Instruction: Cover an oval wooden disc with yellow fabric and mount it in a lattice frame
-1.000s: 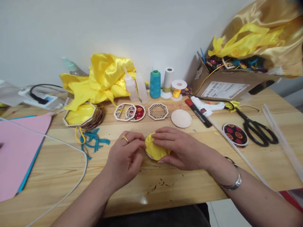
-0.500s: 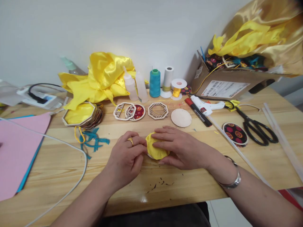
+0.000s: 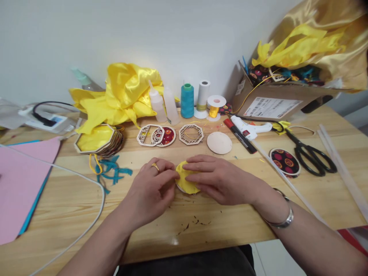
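A small round piece covered in yellow fabric (image 3: 186, 182) lies on the wooden table (image 3: 201, 226) in front of me. My left hand (image 3: 152, 189), with a gold ring, is curled and its fingertips pinch the fabric's left edge. My right hand (image 3: 218, 178) lies on top of the piece with fingers stretched flat, pressing it down; a silver bangle circles that wrist. Most of the piece is hidden under the fingers.
Behind the hands lie wooden lattice frames (image 3: 191, 134), a plain wooden disc (image 3: 219, 142), a patterned disc (image 3: 284, 161), a glue gun (image 3: 250, 128), a red marker (image 3: 240, 136), scissors (image 3: 309, 153), thread spools (image 3: 187, 100), glue bottles (image 3: 162, 103), yellow satin (image 3: 123, 94), a cardboard box (image 3: 273, 103). Pink paper (image 3: 20, 188) and a white cable (image 3: 86, 180) lie left.
Both hands shifted slightly on the yellow piece; the left fingers moved further over its left edge, and more of the fabric is now covered.
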A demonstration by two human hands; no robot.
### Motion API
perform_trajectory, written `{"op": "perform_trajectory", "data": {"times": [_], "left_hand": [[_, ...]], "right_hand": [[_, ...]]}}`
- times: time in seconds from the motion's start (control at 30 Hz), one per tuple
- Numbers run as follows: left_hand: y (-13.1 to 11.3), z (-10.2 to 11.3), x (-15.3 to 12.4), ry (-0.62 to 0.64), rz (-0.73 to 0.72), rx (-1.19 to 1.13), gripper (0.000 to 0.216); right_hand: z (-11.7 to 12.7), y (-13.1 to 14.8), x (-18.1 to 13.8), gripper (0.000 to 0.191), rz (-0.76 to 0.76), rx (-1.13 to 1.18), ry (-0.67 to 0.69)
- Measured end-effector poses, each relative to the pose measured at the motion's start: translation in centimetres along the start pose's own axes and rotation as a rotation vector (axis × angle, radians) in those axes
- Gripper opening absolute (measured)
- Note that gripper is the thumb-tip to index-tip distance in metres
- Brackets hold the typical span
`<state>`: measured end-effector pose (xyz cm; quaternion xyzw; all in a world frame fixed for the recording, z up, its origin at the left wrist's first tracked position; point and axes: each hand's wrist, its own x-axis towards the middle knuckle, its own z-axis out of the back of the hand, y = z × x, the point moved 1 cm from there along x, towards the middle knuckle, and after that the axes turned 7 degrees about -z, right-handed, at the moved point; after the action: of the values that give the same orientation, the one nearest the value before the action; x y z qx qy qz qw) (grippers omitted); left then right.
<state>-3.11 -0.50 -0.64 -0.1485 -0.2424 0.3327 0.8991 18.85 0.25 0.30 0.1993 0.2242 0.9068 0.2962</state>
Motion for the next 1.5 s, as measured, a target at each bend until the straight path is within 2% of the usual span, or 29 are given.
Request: {"op": "perform_trajectory", "data": {"times": [0.13, 0.57, 1.0, 1.17, 1.27, 1.5], "left_hand": [[0.58, 0.45, -0.03, 0.062, -0.015, 0.002, 0.024], [0.71, 0.64, 0.25, 0.116, -0.139, 0.012, 0.021], [0.09, 0.96, 0.18, 0.134, -0.096, -0.011, 0.027], [-0.12, 0.95, -0.06, 0.105, -0.111, -0.045, 0.042], [-0.07, 0.91, -0.16, 0.141, -0.144, -0.048, 0.049], [0.18, 0.96, -0.18, 0.165, -0.154, -0.046, 0.043]], "right_hand": [[0.05, 0.2, 0.08, 0.026, 0.021, -0.042, 0.086], [0.1, 0.29, 0.22, 0.025, 0.025, -0.076, 0.127], [0.23, 0.4, 0.34, 0.025, 0.027, -0.065, 0.126], [0.31, 0.48, 0.34, 0.026, 0.02, -0.059, 0.131], [0.29, 0.48, 0.32, 0.026, 0.021, -0.048, 0.127], [0.27, 0.46, 0.33, 0.026, 0.028, -0.057, 0.126]]}}
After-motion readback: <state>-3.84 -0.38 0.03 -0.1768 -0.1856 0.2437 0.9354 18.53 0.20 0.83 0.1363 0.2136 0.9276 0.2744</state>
